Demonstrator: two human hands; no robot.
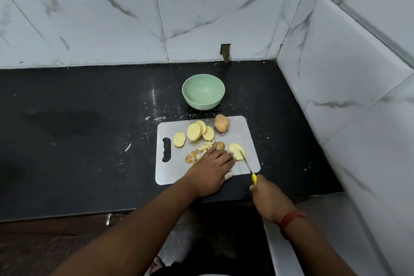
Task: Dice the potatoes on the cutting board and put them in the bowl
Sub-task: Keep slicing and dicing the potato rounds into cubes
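Worktop (78, 141): black stone, speckled with white scraps, set against marble-patterned tiled walls (112, 18) at rear and right.

Cutting board (244, 139): pale, rectangular, handle slot at left edge; lying flat on worktop, near front edge.

Bowl (203, 92): light green, upright on worktop just behind cutting board; no contents visible.

Whole potato (221, 123): unpeeled, at rear of cutting board, near right corner.

Round slices (194, 132): several, overlapping, at rear centre of board; one separate slice (179, 139) further left, beside handle slot.

Diced pieces (207, 145): small heap at board centre, just ahead of left fingertips; skin-on offcuts (190, 158) at left of hand.

Slice being cut (236, 151): flat on right half of board, already scored into strips.

Left hand (211, 170): palm down on board, fingers extended and fairly straight, tips touching left edge of slice being cut; nothing enclosed in grip.

Right hand (265, 197): at front right corner of board, grip closed around yellow handle of knife (247, 164); red thread band (290, 218) on wrist.

Knife blade: narrow, angled forward and left, tip resting on slice being cut.
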